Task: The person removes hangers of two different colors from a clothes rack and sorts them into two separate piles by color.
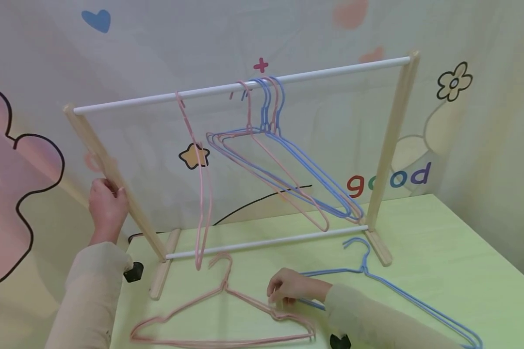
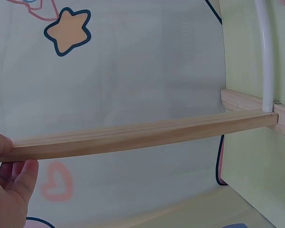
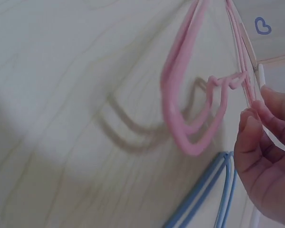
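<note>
My left hand (image 1: 108, 206) grips the left wooden post (image 2: 133, 138) of a hanger rack, thumb on one side and fingers on the other. Low over the table, my right hand (image 1: 290, 285) pinches the shoulder of the pink hangers (image 1: 188, 304), thumb and forefinger close together at the wire. Two pink wire loops (image 3: 173, 99) show in the right wrist view, their shadow falling apart from them on the tabletop. Behind the right hand lie blue hangers (image 1: 412, 295), partly covered by the hand and sleeve.
On the white top rail (image 1: 332, 72) hang several pink and blue hangers (image 1: 312, 160) bunched mid-rail, and a lone pink hanger (image 1: 200, 194) further left. A lower white bar (image 1: 262, 243) joins the posts. The green tabletop (image 1: 445, 242) ends at the right; a printed curtain (image 1: 157, 48) stands behind.
</note>
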Demonstrator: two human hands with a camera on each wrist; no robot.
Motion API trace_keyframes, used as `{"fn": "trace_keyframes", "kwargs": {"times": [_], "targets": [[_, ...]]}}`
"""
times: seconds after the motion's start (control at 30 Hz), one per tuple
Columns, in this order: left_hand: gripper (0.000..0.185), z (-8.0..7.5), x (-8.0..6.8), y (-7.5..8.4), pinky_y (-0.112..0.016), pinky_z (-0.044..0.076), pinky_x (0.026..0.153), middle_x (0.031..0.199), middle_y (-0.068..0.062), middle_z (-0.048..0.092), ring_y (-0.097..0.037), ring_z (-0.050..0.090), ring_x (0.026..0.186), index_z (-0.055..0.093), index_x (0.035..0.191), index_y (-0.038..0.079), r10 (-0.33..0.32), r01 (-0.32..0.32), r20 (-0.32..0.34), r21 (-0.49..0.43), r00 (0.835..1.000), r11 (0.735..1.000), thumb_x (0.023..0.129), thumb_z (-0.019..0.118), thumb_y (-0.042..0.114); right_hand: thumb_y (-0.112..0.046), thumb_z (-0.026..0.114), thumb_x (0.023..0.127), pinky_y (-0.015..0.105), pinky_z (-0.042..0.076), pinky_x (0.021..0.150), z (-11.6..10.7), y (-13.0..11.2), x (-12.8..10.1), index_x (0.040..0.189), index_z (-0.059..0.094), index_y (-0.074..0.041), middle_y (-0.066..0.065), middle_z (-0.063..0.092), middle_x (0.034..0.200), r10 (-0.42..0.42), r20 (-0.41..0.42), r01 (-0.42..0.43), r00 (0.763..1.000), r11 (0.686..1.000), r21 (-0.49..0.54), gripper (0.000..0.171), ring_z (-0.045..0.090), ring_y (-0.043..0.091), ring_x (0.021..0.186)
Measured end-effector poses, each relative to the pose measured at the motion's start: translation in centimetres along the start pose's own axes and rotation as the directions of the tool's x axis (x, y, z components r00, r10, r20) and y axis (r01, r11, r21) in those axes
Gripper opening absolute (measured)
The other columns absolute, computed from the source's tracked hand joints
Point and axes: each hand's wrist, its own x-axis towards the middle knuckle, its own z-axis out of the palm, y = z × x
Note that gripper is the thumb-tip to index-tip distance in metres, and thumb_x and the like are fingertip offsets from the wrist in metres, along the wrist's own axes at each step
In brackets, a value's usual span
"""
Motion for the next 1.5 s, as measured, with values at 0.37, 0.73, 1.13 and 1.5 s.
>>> {"fn": "trace_keyframes", "kwargs": {"times": [0.37,0.73,1.13,1.5], "targets": [[0.031,-0.1,-0.1,-0.2,-0.048,0.035,0.084,0.107,-0.025,0.044,-0.041,0.044,0.098,0.036,0.111,-0.007,0.009,-0.009,-0.019,-0.005,1.000,1.000,0.088,0.042,0.014,-0.007,0.057,0.083,0.021,0.035,0.043,-2.2,-2.4,-2.6,0.083,0.063,0.002,0.001,0.048,0.057,-0.038,0.059,0.036,0.998,0.998,0.045,0.011,0.042,0.010,0.045],[0.031,-0.5,-0.2,-0.1,-0.049,0.035,0.084,0.105,-0.025,0.044,-0.041,0.044,0.097,0.036,0.111,-0.007,0.007,-0.007,-0.025,-0.001,1.000,1.000,0.088,0.042,0.013,-0.007,0.056,0.084,0.022,0.038,0.046,-3.9,-4.8,-4.2,0.084,0.065,-0.004,0.000,0.052,0.062,-0.111,0.092,0.112,0.990,0.994,0.000,0.010,0.044,0.010,0.049],[0.031,-0.2,-0.1,-0.2,-0.049,0.035,0.084,0.106,-0.026,0.045,-0.041,0.044,0.097,0.037,0.112,-0.007,0.010,-0.010,-0.030,0.002,0.999,1.000,0.088,0.043,0.013,-0.008,0.053,0.086,0.025,0.047,0.055,-6.7,-10.7,-6.4,0.094,0.063,-0.004,0.002,0.058,0.072,-0.305,0.049,0.308,0.951,0.937,-0.162,0.014,0.050,0.012,0.058],[0.030,0.0,0.0,-0.1,-0.048,0.035,0.084,0.105,-0.025,0.044,-0.041,0.044,0.096,0.037,0.110,-0.006,0.012,-0.012,-0.028,-0.005,1.000,1.000,0.088,0.043,0.014,-0.006,0.053,0.085,0.026,0.048,0.054,-9.6,-15.4,-8.6,0.108,0.057,-0.001,0.008,0.056,0.082,-0.424,-0.140,0.378,0.895,0.886,-0.268,0.024,0.052,0.010,0.066]]}}
